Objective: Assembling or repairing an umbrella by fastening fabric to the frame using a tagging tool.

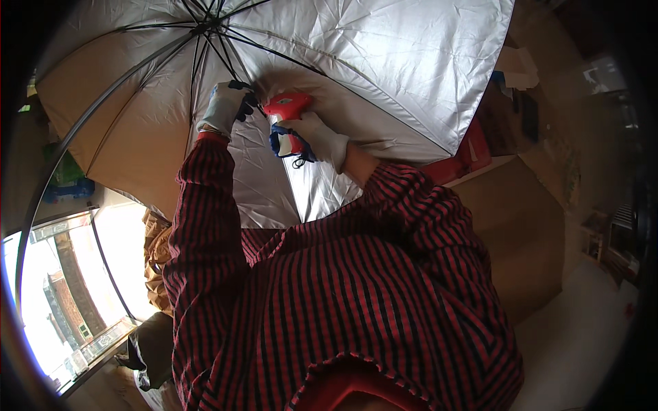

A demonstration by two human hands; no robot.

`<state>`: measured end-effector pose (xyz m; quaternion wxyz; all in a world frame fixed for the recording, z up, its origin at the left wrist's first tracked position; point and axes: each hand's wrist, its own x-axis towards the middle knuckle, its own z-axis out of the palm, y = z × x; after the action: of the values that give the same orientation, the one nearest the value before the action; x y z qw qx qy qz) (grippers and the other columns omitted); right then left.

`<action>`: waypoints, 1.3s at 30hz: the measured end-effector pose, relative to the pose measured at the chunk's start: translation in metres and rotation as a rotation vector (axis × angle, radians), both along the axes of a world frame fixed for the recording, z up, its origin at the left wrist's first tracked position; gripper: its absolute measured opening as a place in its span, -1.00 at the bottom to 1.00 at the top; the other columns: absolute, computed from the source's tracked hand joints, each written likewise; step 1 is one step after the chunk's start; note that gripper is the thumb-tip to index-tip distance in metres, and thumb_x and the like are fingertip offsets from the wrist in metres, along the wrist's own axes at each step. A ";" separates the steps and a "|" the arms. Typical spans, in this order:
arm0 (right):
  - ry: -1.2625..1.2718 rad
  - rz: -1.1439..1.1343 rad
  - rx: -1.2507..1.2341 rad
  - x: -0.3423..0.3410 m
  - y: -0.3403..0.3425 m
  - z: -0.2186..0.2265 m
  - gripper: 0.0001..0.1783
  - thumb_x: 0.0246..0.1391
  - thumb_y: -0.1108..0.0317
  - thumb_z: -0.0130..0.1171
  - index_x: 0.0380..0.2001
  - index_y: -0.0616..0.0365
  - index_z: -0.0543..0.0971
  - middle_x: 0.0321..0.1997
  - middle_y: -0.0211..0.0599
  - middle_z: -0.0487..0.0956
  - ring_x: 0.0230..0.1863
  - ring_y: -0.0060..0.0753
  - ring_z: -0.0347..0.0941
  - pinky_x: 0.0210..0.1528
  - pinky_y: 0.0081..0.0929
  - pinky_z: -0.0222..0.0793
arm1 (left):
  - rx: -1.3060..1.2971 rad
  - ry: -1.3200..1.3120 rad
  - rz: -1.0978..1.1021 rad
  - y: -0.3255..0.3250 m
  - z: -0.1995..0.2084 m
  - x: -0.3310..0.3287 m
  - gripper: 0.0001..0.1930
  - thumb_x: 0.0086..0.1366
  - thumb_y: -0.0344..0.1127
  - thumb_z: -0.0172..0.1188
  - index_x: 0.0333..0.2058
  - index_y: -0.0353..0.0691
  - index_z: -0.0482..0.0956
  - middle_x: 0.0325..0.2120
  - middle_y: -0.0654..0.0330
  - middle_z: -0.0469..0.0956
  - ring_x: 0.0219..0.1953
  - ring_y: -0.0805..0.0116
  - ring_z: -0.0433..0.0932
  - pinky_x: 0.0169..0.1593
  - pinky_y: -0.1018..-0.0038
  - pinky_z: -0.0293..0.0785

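Note:
An opened umbrella (404, 41) with a silver lining fills the upper part of the view, its inner side and black ribs facing me. My left hand (226, 106), in a white glove with dark fingertips, is closed around one umbrella rib (226, 61). My right hand (319, 139), gloved in white and blue, grips a red pistol-shaped tool (289, 106). Its nose points left, close to my left fingertips. Whether it touches the rib I cannot tell. The exact kind of tool is not clear.
The umbrella's dark shaft (72, 130) bends down the left side. A bright window (75, 288) lies at lower left, beside crumpled brown paper (156, 257) and a dark bag (152, 346). On the right are a red case (473, 154) and a large brown cardboard sheet (514, 233).

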<state>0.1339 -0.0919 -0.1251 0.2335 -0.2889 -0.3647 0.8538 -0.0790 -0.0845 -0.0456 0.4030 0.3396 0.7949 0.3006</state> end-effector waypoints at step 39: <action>-0.113 -0.118 0.148 0.011 0.003 0.006 -0.72 0.04 0.26 0.28 -0.24 0.20 0.54 -0.45 -0.52 0.47 -0.50 -0.68 0.31 -0.47 -0.58 0.27 | 0.162 1.247 -0.186 -0.039 -0.014 -0.001 -0.59 0.16 -0.07 0.20 -0.22 -0.34 0.60 -0.33 -0.07 0.63 -0.17 0.10 0.61 -0.11 0.27 0.50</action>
<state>0.1444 -0.0891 -0.1193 0.2831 -0.3396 -0.4217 0.7917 -0.0796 -0.1232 -0.0592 -0.1380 0.5480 0.8221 0.0691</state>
